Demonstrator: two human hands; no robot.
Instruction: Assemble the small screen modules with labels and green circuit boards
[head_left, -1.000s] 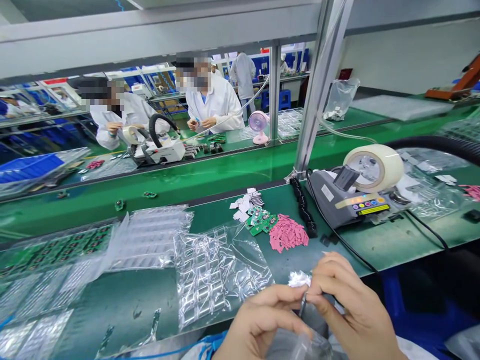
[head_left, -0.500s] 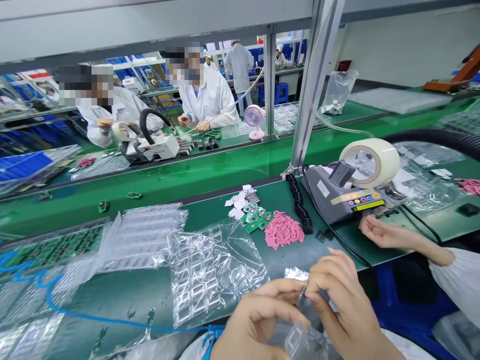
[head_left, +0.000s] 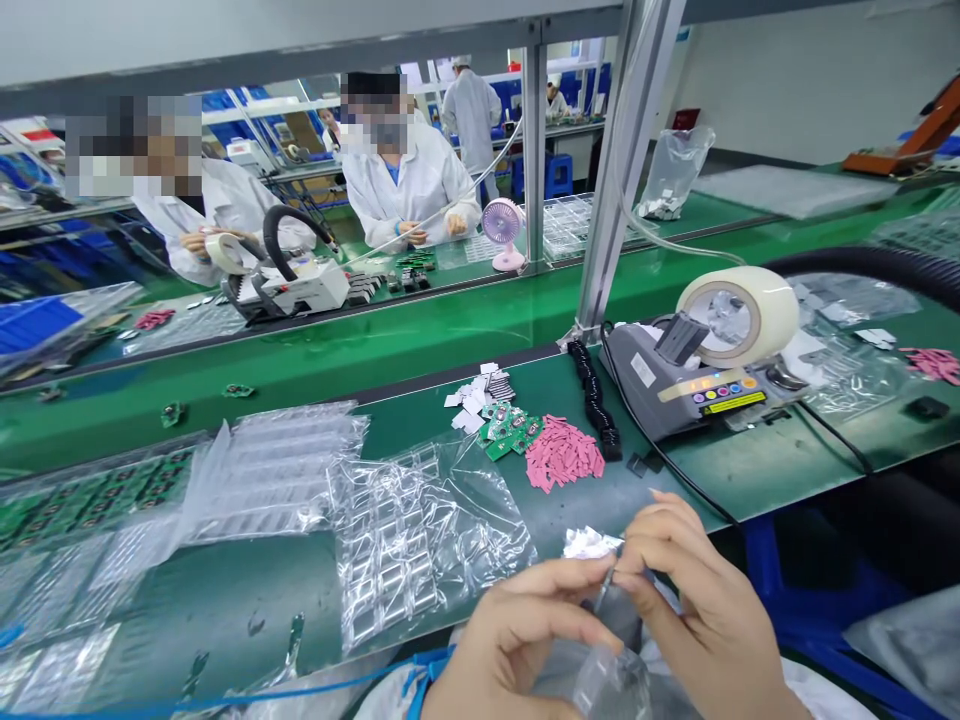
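My left hand (head_left: 510, 640) and my right hand (head_left: 694, 610) meet at the bottom centre, just in front of the bench edge. Their fingertips pinch a small thin dark piece (head_left: 604, 592), held on edge between them; its exact kind is too small to make out. Below the fingers is crumpled clear plastic (head_left: 609, 685), partly covered by my left hand. A little heap of shiny white pieces (head_left: 589, 543) lies right behind my fingertips. Farther back are a pile of pink strips (head_left: 562, 453) and some small green circuit boards (head_left: 504, 430). A blue band circles my left wrist.
A grey tape dispenser (head_left: 652, 390) with a big tape roll (head_left: 784, 312) stands right, its black cable along the bench. Black parts (head_left: 595, 405) form a row beside it. Bagged clear trays (head_left: 382, 560) lie left. Behind the green conveyor (head_left: 420, 350), co-workers in white sit by a pink fan (head_left: 502, 225).
Another person's hand and sleeve beside the tape dispenser have left the view. The blue cord at left hangs lower and straighter. My hands keep nearly the same pinch, and the view has shifted slightly.
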